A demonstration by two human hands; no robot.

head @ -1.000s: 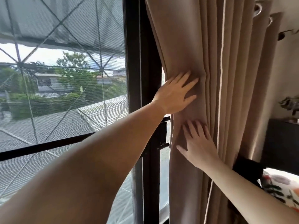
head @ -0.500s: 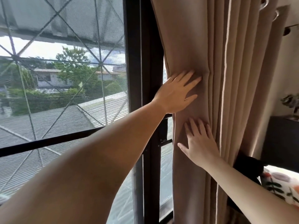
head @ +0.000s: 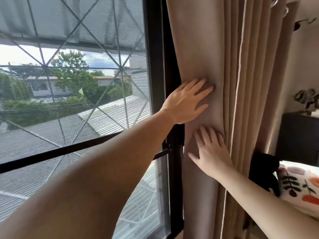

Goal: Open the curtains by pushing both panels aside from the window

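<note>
A beige curtain panel [head: 241, 69] hangs bunched into vertical folds at the right side of the window [head: 72, 94], past its black frame [head: 155, 66]. My left hand [head: 186, 100] lies flat on the curtain's left edge, fingers spread and pointing right. Just below it my right hand [head: 210, 152] presses flat on the same fabric, fingers pointing up. Neither hand grips the cloth. The glass to the left is uncovered. No second panel is in view.
A black cabinet [head: 298, 135] with a small plant [head: 307, 99] on top stands at the right. A floral cushion [head: 300, 185] lies below it. A dark tieback [head: 262, 168] sits beside the curtain. Metal grommets [head: 274, 0] show at the curtain's top.
Both hands have pushed the curtain's left edge a little further right, so the narrow strip of glass beside the frame is nearly covered by the frame line. The view has shifted slightly.
</note>
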